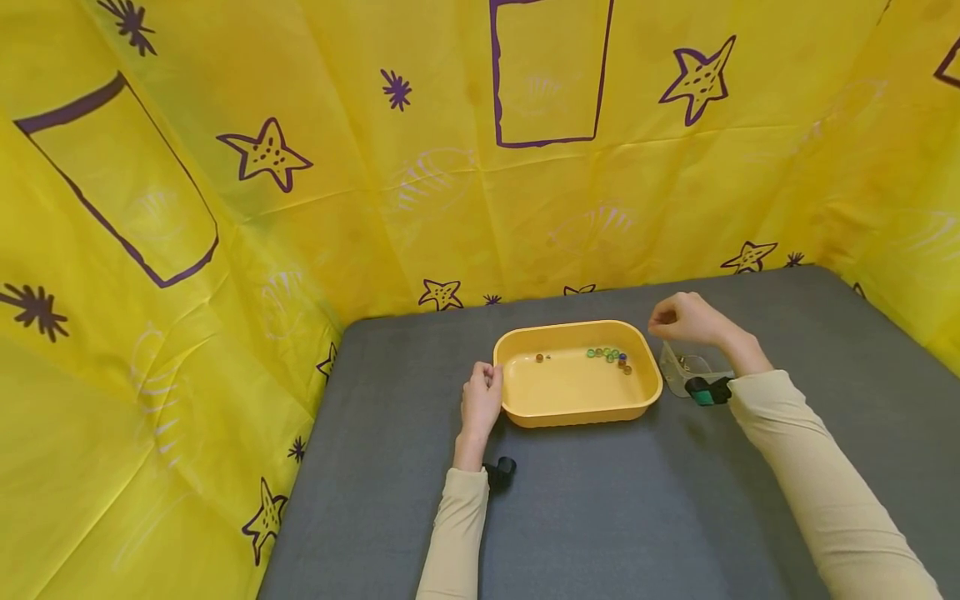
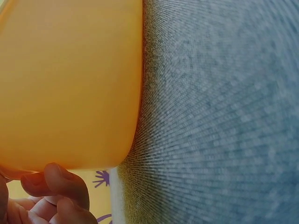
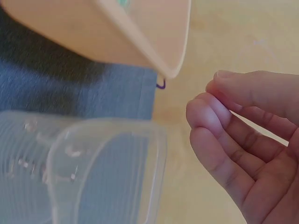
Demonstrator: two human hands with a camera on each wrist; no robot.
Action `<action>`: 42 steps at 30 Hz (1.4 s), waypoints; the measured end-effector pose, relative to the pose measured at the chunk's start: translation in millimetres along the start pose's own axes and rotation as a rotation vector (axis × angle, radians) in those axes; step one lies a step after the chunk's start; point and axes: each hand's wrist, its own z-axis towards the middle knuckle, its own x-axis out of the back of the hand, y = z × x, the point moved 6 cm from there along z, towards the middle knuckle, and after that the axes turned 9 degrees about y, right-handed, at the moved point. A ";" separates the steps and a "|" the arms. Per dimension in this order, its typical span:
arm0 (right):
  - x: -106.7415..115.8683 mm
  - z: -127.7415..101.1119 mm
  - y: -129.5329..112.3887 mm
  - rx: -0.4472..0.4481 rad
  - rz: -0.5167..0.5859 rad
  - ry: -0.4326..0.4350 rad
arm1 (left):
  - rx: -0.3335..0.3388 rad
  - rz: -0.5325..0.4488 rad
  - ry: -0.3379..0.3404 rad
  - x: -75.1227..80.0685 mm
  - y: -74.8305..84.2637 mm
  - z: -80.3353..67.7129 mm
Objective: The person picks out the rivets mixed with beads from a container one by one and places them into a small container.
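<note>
Much of the clear plastic container (image 1: 684,372) is hard to read from the head view, where the right wrist and its camera strap cover part of it; the right wrist view shows only its ribbed rim and one corner, close and blurred. The left wrist view is filled by the outer wall of the yellow tray (image 2: 70,84) and the weave of the grey mat (image 2: 219,112), with just the fingertips (image 2: 56,179) of the left hand in the lower corner. The mat covers the table (image 1: 600,500), and yellow sheeting printed with purple stars and rectangles (image 1: 315,167) closes it in behind and on both sides. The tray sits in the middle of the mat, rectangular with rounded corners, holding a cluster of small marbles (image 1: 611,356), green, blue and amber, near its far right corner and one amber marble apart at the far left. The left hand (image 1: 481,400) rests against the tray's left rim, fingers curled at its edge. The right hand (image 1: 684,318) hovers above the clear container just right of the tray, fingers loosely curled with thumb near fingertips; it seems to hold nothing, though a small marble could be hidden.
</note>
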 end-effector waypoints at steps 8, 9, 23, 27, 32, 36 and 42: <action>-12.6 14.0 -15.9 0.030 0.032 -0.021 | -0.001 0.008 0.005 0.7 -0.4 1.5; -14.3 15.7 -17.8 0.031 0.034 -0.024 | -0.001 0.009 0.004 0.6 -0.5 1.6; -40.2 36.8 -43.9 0.116 0.055 -0.057 | -0.018 0.009 0.014 1.0 -1.2 2.3; -47.9 40.8 -49.0 0.143 0.057 -0.068 | -0.022 0.013 0.011 1.3 -0.5 1.7; -59.2 44.6 -49.8 0.148 0.058 -0.085 | -0.022 0.021 0.003 2.0 0.5 0.4; -65.4 47.1 -52.1 0.147 0.066 -0.095 | -0.015 0.023 -0.004 2.2 0.7 0.1; -72.6 51.0 -55.7 0.141 0.075 -0.107 | 0.000 0.017 -0.013 1.6 1.0 0.3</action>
